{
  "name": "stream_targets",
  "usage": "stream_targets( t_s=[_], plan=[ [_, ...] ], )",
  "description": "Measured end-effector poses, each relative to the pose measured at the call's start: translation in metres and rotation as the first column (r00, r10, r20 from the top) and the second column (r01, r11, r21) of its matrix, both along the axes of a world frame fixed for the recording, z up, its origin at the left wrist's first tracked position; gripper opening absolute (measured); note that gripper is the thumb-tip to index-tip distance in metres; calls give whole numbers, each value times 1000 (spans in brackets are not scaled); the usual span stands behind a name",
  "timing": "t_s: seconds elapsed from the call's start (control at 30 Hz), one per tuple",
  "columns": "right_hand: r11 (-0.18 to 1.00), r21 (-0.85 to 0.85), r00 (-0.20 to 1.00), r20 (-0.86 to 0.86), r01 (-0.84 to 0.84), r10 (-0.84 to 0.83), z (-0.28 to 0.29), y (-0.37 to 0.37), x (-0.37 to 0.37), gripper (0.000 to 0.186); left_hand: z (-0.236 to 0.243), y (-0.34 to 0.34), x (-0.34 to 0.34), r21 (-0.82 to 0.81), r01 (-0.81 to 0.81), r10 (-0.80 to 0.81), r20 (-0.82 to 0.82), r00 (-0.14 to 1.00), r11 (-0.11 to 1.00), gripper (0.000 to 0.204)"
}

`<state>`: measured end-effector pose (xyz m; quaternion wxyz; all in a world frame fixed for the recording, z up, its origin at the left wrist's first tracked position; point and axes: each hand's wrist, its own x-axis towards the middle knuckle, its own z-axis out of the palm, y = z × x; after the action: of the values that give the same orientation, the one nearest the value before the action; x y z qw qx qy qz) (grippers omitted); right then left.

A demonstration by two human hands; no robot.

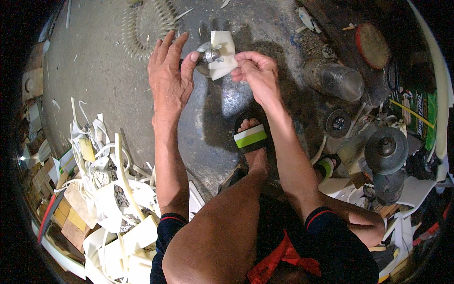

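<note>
My left hand (171, 78) grips a silver spray gun (213, 55), its thumb lying along the tool's back and its fingers reaching past the far side. The gun's round metal head points right, toward a cream foam piece (222, 42). That piece looks thin and bent, with a pale yellowish patch. Its right edge is pinched between the thumb and fingers of my right hand (255, 71). Nozzle and foam are very close; whether they touch I cannot tell. The gun's handle is mostly hidden by my left hand.
Coiled clear hose (142, 31) lies on the floor beyond my left hand. White foam offcuts (118, 203) heap at lower left. On the right are a clear plastic jar (338, 80), a grey disc-topped stand (385, 150) and a green can (421, 118). My sandalled foot (249, 135) is below my hands.
</note>
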<state>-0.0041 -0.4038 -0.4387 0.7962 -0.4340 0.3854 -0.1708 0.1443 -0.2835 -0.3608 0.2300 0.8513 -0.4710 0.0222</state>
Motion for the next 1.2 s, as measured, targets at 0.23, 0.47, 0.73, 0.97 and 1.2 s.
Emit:
stream_targets(
  t_s=[0.23, 0.47, 0.73, 0.97, 1.2],
  plan=[
    [995, -68, 996, -46, 79, -82, -4, 4, -6, 20, -1, 0, 1, -22, 14, -14, -2, 1000, 1000, 48],
    [996, -71, 994, -87, 60, -66, -9, 0, -12, 23, 1, 0, 0, -14, 15, -15, -7, 1000, 1000, 48],
    [996, -77, 987, -151, 52, -64, -6, -3, -33, 25, 4, 2, -3, -181, -84, 35, -258, 966, 980, 50],
    [967, -245, 955, -296, -74, -2, 12, -4, -100, 28, 10, 22, 8, -343, -167, 77, -262, 962, 924, 48],
    [778, -399, 772, -613, -485, 166, 58, -19, -237, 39, 13, 74, -22, -247, -421, 311, -385, 869, 873, 47]
  ],
)
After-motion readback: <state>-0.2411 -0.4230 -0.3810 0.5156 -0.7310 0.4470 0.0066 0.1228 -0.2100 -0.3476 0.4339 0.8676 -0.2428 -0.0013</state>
